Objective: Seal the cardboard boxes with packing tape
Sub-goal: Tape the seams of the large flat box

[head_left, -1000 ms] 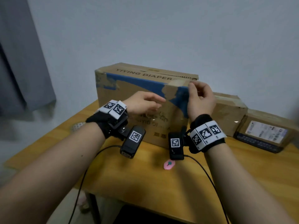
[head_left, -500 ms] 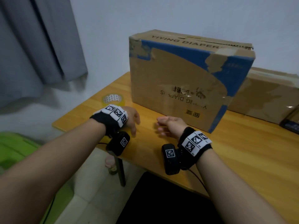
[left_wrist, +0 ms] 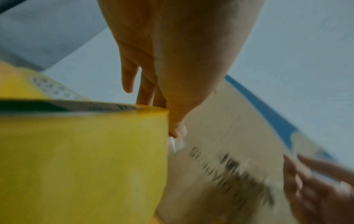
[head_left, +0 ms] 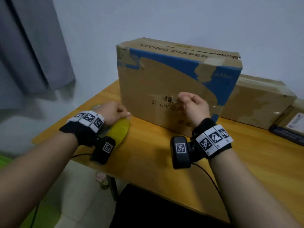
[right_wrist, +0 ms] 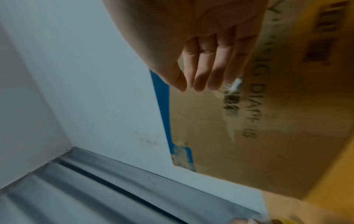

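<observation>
While the large cardboard box [head_left: 177, 86] stands on the wooden surface [head_left: 164, 153] with its top flaps down and pale strips already showing at its upper corners, the sealing looks partly done at best; whether the long top seam is fully taped cannot be told. Two smaller boxes [head_left: 256, 104] sit to its right, strips visible on the nearer one.

The left hand [head_left: 113, 112] grips the yellow roll of packing tape [left_wrist: 82, 159] near the box's left corner, thumb pressed to its rim and fingers [left_wrist: 128, 78] reaching over its far side. The right hand [head_left: 190, 106] is curled in front of the box face, its fingers [right_wrist: 201, 72] pinching what seems to be the clear free end of the tape [right_wrist: 232, 84], so a fresh length is probably about to be drawn out.

Half a second back, both hands lay low and empty over the surface and the roll sat untouched behind the left wrist. Now the left hand has taken the roll, and the right has risen and closed.
</observation>
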